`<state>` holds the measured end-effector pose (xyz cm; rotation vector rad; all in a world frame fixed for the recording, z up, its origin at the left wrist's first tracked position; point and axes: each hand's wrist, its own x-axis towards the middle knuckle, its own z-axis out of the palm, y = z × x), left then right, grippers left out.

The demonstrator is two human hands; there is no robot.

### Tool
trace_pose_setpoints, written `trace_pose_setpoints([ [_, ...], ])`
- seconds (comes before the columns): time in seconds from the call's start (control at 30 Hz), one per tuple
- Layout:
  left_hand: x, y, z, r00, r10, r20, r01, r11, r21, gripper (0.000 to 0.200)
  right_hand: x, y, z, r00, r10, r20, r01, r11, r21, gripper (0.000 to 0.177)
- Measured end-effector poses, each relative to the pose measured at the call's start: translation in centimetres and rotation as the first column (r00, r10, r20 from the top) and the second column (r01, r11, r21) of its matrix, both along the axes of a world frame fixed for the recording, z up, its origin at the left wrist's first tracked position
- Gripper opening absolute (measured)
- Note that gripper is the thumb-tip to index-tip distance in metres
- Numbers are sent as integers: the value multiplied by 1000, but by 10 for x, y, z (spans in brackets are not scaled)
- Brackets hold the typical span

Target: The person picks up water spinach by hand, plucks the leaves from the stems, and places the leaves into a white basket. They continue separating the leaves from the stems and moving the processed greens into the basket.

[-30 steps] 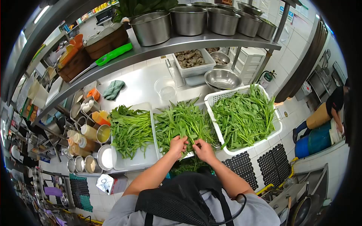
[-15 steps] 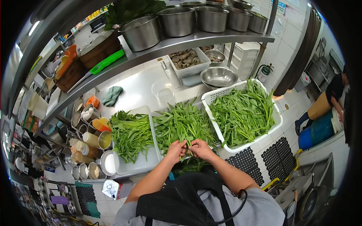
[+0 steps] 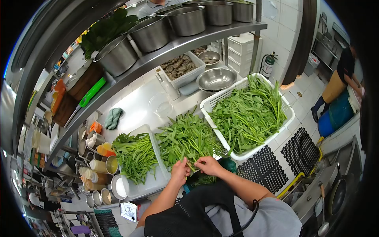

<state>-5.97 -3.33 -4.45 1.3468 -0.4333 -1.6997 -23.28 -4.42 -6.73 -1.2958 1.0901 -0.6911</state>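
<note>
My left hand (image 3: 181, 170) is closed around stems of water spinach (image 3: 191, 165) at the near edge of a loose heap (image 3: 185, 136). Close beside it, my right hand (image 3: 210, 166) pinches at the stem ends. To the left, more of the greens lie in a translucent plastic tub (image 3: 152, 183), its near part bare. On the right, a white perforated basket (image 3: 258, 148) is piled with the same leafy stems. Below my hands, dark green plastic (image 3: 227, 164) and some cut greens (image 3: 206, 179) show, partly hidden by my arms and apron.
A steel shelf (image 3: 166, 49) with several metal pots spans the table's far side. Beneath it stand a tub of shrimp (image 3: 177, 67) and a steel bowl (image 3: 217, 79). Sauce bottles and small containers line the left. A co-worker (image 3: 339, 79) bends over a blue barrel at far right.
My view has turned a little. Both hands have come slightly nearer my body, with the stems between them. A person's torso now shows behind the shelf.
</note>
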Motion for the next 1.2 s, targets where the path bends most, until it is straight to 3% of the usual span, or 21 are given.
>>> trace_pose_setpoints([
  [0.07,2,0,3,999,1,43,-1,1000,4,24,-2,3,3,997,-7,-79,9,1000,20,24],
  [0.2,3,0,-7,995,19,99,-19,1000,9,28,-4,9,11,998,-52,41,49,995,85,24],
  [0.3,-8,2,-10,993,24,120,-24,1000,-2,29,-3,12,4,995,-58,87,56,998,26,25],
  [0.43,-22,3,-9,984,2,176,-1,1000,-4,28,-4,13,-10,998,8,-66,-17,991,-130,28],
  [0.53,-26,4,-11,973,-39,228,45,999,-22,27,-6,15,-8,999,33,25,-32,999,-32,27],
  [0.6,-32,4,-6,969,-32,246,41,999,-32,27,-10,14,2,994,70,82,-80,988,134,25],
  [0.67,-34,4,-3,966,-16,258,28,999,-42,27,-9,13,3,992,73,105,-89,984,153,25],
  [0.77,-32,5,-6,992,43,117,-37,998,-58,24,-9,13,9,993,87,75,-100,977,191,26],
  [0.83,-30,6,-6,997,73,-35,-75,995,-69,25,-6,13,5,998,39,-56,-51,971,-233,24],
  [0.97,-31,9,-17,985,148,-85,-146,989,30,26,4,22,16,983,71,-171,-120,949,-293,25],
  [1.07,-30,11,-12,999,19,-49,-13,992,127,28,7,28,35,888,146,-435,-295,908,-297,32],
  [1.2,-11,12,-32,994,-11,-112,30,985,168,30,9,29,28,903,149,-403,-322,855,-406,31],
])
